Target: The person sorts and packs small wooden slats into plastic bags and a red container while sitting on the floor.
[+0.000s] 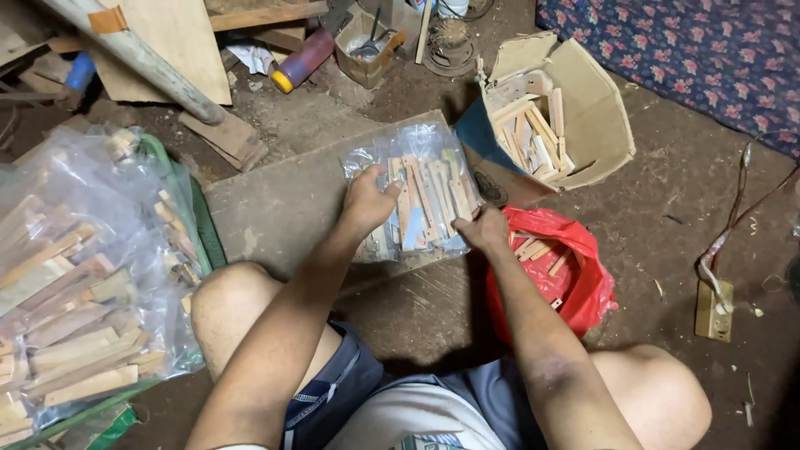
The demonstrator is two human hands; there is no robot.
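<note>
A clear plastic bag filled with several small flat wooden pieces lies on a flat wooden board on the dirt floor. My left hand presses on the bag's left side with fingers bent onto the plastic. My right hand grips the bag's lower right corner. Both forearms reach forward from between my knees.
An open cardboard box of wooden sticks stands at the upper right, a red plastic bag with more pieces beside my right arm. A large clear bag of wooden strips fills the left. A power socket with cable lies right, a bottle at top.
</note>
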